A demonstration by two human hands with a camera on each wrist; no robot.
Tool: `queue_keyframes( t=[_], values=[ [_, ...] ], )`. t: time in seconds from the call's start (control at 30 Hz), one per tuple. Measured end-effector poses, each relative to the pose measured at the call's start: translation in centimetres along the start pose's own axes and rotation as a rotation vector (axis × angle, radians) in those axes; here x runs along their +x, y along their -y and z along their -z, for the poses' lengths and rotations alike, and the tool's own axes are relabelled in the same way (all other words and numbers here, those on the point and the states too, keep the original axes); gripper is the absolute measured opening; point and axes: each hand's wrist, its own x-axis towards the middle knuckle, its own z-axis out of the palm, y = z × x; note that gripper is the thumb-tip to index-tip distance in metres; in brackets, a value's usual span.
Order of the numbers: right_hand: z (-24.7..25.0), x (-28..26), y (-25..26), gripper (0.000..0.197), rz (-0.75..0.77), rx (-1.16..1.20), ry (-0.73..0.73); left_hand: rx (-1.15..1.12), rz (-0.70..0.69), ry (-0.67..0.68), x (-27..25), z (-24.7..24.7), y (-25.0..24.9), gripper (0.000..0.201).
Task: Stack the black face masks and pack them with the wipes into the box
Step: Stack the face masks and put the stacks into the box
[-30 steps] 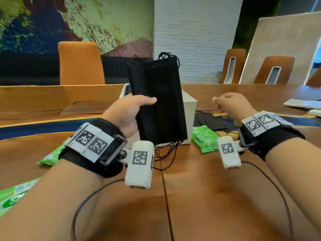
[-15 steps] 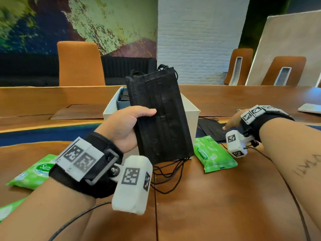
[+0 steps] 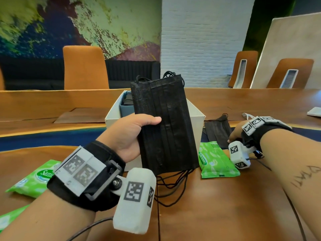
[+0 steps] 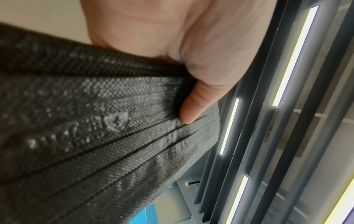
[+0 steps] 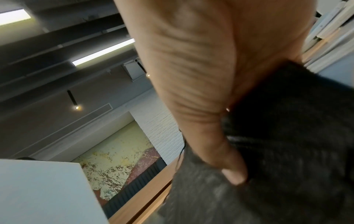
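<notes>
The left hand (image 3: 129, 134) grips the upright stack of black masks (image 3: 165, 126), hiding much of the white box (image 3: 196, 112); the right hand (image 3: 235, 134) pinches a loose mask (image 3: 217, 131) beside green wipes (image 3: 215, 160)

Right hand (image 3: 234, 135) fingers hidden behind wrist rig; right wrist view blurred, grip on the loose mask (image 3: 217, 131) unclear. Mask stack (image 3: 165, 126) blocks most of box (image 3: 112, 117) interior, contents unreadable. Bottom-left wipes pack (image 3: 10, 218) cut off by frame edge.
</notes>
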Motion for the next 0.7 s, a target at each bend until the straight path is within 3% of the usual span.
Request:
queue_keyframes(
  t=[0.07,0.2,0.27,0.47,0.53,0.7],
  values=[
    [-0.2,0.7,-0.1,0.023,-0.023,-0.01,-0.043,0.0,0.006,0.002,-0.1,-0.2,0.1,0.033],
    [0.0,-0.1,0.2,0.013,-0.027,0.116,-0.166,-0.009,-0.001,-0.006,-0.3,-0.2,0.0,0.032],
    [0.6,-0.6,-0.5,0.028,-0.007,0.196,-0.235,-0.012,-0.006,-0.009,-0.5,-0.2,-0.1,0.031],
    [4.1,-4.5,-3.3,0.03,0.139,0.701,-0.401,-0.018,-0.011,-0.003,-1.8,-0.7,-0.9,0.026],
    [5.0,-6.2,-3.4,0.034,0.225,0.935,-0.394,-0.01,-0.01,0.005,-2.5,-0.8,-1.0,0.025],
    [4.4,-11.8,-0.9,0.041,0.502,1.505,-0.201,0.014,0.008,-0.006,-4.2,0.3,-1.1,0.028]
  ],
)
